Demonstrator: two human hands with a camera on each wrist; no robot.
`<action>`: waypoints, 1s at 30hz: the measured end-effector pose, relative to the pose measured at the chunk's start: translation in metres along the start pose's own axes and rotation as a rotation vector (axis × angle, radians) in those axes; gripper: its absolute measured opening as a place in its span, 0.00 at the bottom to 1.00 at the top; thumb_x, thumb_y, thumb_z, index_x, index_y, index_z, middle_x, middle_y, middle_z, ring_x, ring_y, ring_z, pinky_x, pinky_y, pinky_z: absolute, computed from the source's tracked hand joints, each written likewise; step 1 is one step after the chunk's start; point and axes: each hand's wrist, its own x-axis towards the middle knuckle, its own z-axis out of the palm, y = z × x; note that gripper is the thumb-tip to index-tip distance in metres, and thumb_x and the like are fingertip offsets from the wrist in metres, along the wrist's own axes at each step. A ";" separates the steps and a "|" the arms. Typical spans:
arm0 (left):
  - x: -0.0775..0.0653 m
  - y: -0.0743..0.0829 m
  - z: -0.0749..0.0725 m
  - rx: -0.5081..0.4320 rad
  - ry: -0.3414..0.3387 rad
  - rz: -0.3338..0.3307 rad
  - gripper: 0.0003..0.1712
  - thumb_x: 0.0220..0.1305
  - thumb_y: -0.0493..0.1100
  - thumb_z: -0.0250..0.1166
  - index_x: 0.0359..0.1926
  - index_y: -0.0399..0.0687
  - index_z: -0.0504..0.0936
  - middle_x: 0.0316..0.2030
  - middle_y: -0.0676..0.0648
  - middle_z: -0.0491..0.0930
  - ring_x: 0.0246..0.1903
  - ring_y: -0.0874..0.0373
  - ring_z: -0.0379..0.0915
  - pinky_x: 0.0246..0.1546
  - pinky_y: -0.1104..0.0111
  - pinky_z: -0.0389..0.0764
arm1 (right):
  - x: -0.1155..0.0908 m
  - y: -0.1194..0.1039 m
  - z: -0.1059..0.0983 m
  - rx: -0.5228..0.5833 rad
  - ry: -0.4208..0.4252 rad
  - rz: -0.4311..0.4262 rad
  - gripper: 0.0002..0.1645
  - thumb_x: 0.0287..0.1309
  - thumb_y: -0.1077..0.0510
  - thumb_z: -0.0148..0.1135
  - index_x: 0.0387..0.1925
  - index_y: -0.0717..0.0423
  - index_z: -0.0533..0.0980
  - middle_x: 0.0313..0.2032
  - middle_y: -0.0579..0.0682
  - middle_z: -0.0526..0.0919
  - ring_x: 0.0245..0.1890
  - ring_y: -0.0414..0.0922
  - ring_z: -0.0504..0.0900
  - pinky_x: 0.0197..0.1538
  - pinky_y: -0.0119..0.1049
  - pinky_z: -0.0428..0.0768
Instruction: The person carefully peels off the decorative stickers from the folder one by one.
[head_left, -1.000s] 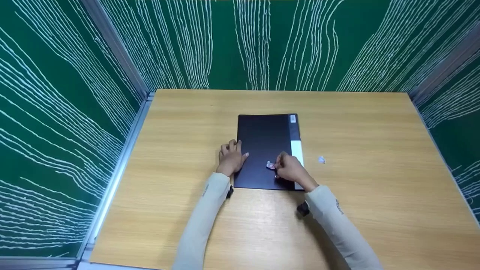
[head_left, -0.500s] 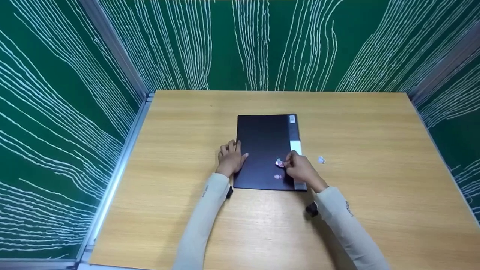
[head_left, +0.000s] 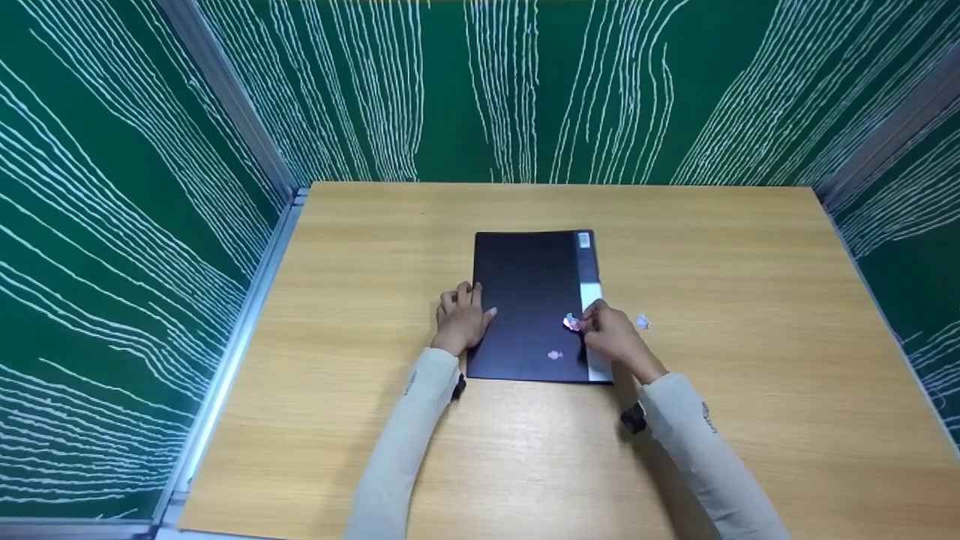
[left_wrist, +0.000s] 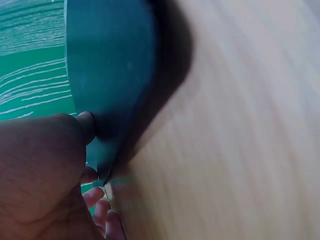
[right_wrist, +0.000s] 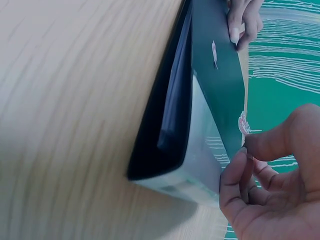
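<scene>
A black document folder (head_left: pixel 525 300) lies closed on the table, its spine with a white label towards the right. My left hand (head_left: pixel 460 319) rests at its left edge, with the thumb on the cover and the fingers spread along the edge. Between thumb and fingertips my right hand (head_left: pixel 613 334) pinches a small pinkish-white sticker (head_left: pixel 571 322) over the cover, close to the spine. A small pink sticker (head_left: pixel 554 355) shaped like a wrapped candy is on the lower part of the cover. In the right wrist view the pinched sticker (right_wrist: pixel 243 123) sticks out beyond the fingertips.
A small whitish sticker (head_left: pixel 643 322) lies on the wooden table (head_left: pixel 750 300) to the right of the folder. Green panels (head_left: pixel 450 90) with white wavy lines stand behind and at both sides. Inside the folder, plastic sleeves (right_wrist: pixel 175 85) show from its open bottom end.
My right hand has moved right with the pinched sticker, from the middle of the cover towards the spine. The candy-shaped sticker has come into full view. My left hand has stayed put.
</scene>
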 end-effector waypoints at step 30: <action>-0.001 0.001 -0.001 0.026 -0.006 -0.001 0.37 0.78 0.61 0.41 0.79 0.49 0.48 0.76 0.42 0.47 0.70 0.39 0.47 0.67 0.49 0.60 | -0.010 0.030 -0.030 -0.059 0.064 0.053 0.11 0.56 0.67 0.48 0.40 0.68 0.71 0.33 0.59 0.78 0.28 0.47 0.73 0.29 0.34 0.70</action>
